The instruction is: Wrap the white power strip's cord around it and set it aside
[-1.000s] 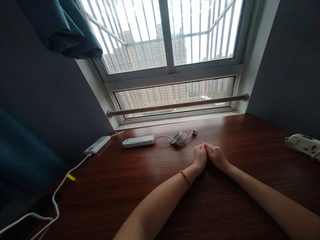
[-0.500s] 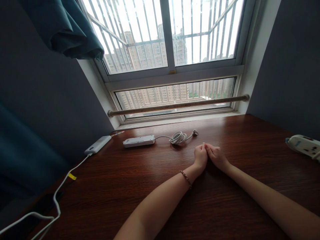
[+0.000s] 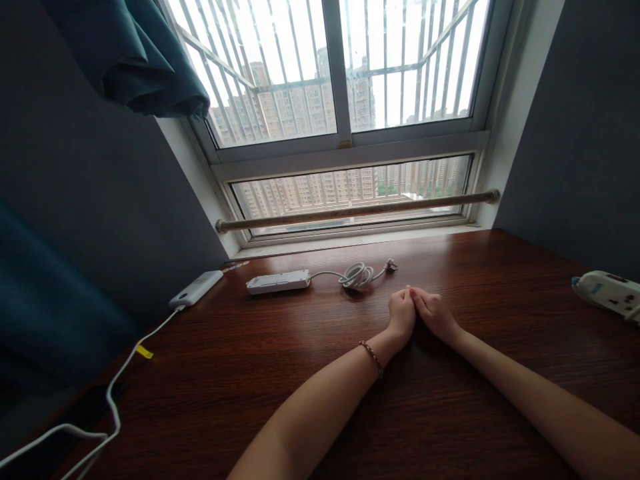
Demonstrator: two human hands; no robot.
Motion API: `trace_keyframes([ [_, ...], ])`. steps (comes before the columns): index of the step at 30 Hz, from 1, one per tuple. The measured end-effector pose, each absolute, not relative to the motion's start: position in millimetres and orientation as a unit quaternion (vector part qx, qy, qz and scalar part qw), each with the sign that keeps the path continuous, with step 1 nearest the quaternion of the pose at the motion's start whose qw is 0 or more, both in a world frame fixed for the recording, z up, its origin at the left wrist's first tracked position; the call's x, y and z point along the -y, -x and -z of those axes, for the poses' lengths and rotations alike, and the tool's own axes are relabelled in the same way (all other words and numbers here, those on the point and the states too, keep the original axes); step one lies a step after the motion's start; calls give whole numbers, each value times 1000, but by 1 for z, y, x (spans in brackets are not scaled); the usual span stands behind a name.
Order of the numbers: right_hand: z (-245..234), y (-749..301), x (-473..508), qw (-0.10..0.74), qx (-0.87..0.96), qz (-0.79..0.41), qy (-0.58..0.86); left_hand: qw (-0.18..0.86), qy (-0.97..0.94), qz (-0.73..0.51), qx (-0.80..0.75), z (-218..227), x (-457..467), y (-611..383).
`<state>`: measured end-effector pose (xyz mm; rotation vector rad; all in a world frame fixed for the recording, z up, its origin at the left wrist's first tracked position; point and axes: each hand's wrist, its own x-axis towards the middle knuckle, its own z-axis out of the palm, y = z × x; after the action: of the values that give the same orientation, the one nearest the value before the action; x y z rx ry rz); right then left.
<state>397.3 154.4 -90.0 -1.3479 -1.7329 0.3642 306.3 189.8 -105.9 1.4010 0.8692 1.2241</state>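
Observation:
My left hand (image 3: pixel 401 315) and my right hand (image 3: pixel 435 316) rest together on the dark wooden tabletop (image 3: pixel 210 373), their thumb sides touching. Both are closed, fingers curled in, and no object shows in either. A braided bracelet (image 3: pixel 372 359) circles my left wrist. Just beyond the hands, to the left, lies a white power strip (image 3: pixel 279 282) with its cord (image 3: pixel 357 276) wound in a loose coil. The cord's plug (image 3: pixel 391 265) points to the right and is the part closest to my hands.
At the far left edge sits a white box-shaped device (image 3: pixel 196 289) with a white cable (image 3: pixel 116 393) and a yellow tag (image 3: pixel 145 351). Another power strip (image 3: pixel 607 293) lies at the right edge. Behind the table are a window with a rail (image 3: pixel 360 211) and a blue curtain (image 3: pixel 145 73).

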Motion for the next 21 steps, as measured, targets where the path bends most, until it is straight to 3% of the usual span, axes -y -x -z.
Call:
trace_keyframes([
  [21,91,-397,-155,443,699,-145,543,515,-585,-509,-366,106,-190,-307],
])
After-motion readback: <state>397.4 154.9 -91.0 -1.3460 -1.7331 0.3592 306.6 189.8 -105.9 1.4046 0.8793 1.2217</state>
